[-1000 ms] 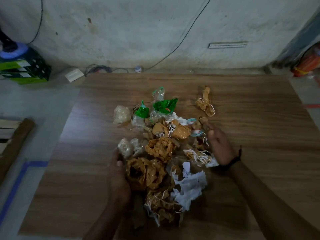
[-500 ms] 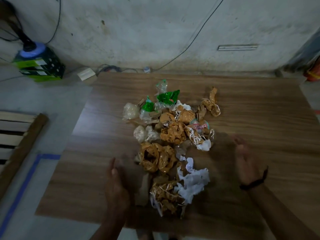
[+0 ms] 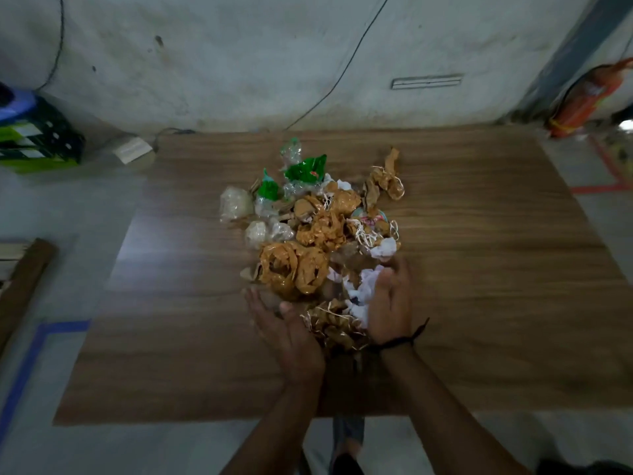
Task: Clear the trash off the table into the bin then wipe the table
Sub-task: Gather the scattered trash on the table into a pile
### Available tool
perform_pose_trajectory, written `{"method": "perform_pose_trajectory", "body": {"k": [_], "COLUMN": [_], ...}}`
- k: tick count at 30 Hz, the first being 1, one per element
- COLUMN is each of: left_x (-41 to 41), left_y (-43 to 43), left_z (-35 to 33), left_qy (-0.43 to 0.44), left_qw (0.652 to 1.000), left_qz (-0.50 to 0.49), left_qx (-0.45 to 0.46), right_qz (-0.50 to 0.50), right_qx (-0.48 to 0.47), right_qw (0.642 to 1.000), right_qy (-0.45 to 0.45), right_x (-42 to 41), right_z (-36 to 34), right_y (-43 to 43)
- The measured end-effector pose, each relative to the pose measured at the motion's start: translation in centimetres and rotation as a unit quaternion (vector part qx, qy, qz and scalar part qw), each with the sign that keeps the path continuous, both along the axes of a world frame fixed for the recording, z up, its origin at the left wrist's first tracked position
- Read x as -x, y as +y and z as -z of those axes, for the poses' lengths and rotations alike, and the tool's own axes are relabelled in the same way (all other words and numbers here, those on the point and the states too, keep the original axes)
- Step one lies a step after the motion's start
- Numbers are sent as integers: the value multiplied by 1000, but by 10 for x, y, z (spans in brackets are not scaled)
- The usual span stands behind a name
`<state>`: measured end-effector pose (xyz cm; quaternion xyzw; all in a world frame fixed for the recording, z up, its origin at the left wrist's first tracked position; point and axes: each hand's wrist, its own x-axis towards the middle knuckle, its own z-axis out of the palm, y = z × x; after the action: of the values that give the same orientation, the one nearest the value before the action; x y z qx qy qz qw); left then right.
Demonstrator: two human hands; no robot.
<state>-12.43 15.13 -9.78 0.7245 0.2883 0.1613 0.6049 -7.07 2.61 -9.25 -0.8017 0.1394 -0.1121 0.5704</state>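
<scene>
Smooth wood-grain table (image 3: 479, 269); crumpled glossy brown tape wads (image 3: 291, 269), white paper (image 3: 387, 248), green plastic wrappers (image 3: 305, 169).

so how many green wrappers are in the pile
2. A bigger green wrapper sits at the far edge of the pile; a smaller green wrapper lies just left of it. More may be buried underneath.

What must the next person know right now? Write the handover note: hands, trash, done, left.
Left hand: open, cupped against the near left of the pile.
Right hand: open, pressed on crumpled white paper.
Heap of brown tape wads, clear and green wrappers: all mid wooden table.
Done: nothing binned. No bin in view.
Left: scoop, bin, wipe.
</scene>
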Motion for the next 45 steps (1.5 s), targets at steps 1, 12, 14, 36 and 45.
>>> {"method": "perform_pose_trajectory", "body": {"k": [1, 12, 14, 36, 45], "left_x": [4, 19, 9, -2, -14], "left_y": [8, -3, -13, -48, -69], "left_z": [1, -7, -5, -1, -3], "left_qy": [1, 13, 10, 55, 5], "left_qw": [1000, 999, 999, 998, 999], "left_qz": [2, 39, 42, -33, -42], "left_qx": [2, 18, 9, -14, -4], "right_qz": [14, 44, 53, -312, -278], "right_qx": [10, 121, 127, 96, -10], "right_qw": [1000, 989, 987, 945, 960], "right_qy": [4, 70, 86, -11, -37], "right_x": [1, 64, 46, -80, -32], "right_z": [-4, 5, 3, -1, 11], "right_y": [-13, 27, 44, -48, -38]}}
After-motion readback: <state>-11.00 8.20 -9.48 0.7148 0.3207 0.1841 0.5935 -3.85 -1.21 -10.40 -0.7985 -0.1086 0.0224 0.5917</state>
